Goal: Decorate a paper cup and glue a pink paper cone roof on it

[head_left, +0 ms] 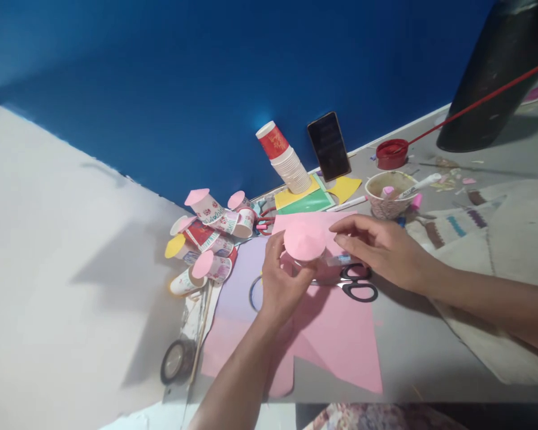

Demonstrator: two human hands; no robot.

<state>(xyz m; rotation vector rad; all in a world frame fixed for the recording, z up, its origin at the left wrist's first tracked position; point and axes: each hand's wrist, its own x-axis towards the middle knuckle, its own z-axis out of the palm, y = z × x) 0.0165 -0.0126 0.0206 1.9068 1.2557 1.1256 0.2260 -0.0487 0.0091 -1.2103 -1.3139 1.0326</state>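
Observation:
My left hand [284, 283] is wrapped round a paper cup [305, 261], most of it hidden by the fingers. A round pink paper piece [305, 239], raised slightly to a point, covers the cup's top. Just right of it hovers my right hand [371, 243], fingers extended and slightly apart, with nothing visible in them. Black-handled scissors [359, 291] lie below the hands on pink paper sheets [341, 346]. Lilac paper [237, 280] spreads out to the left.
Decorated cups [213, 266] with paper tops pile up by the wall. Behind stand stacked cups [291, 170] and a phone [329, 146]. A marker-filled cup [388, 203], red lid [392, 153], black cylinder [484, 77] and cloth [515, 269] occupy the right. Tape [176, 361] lies front left.

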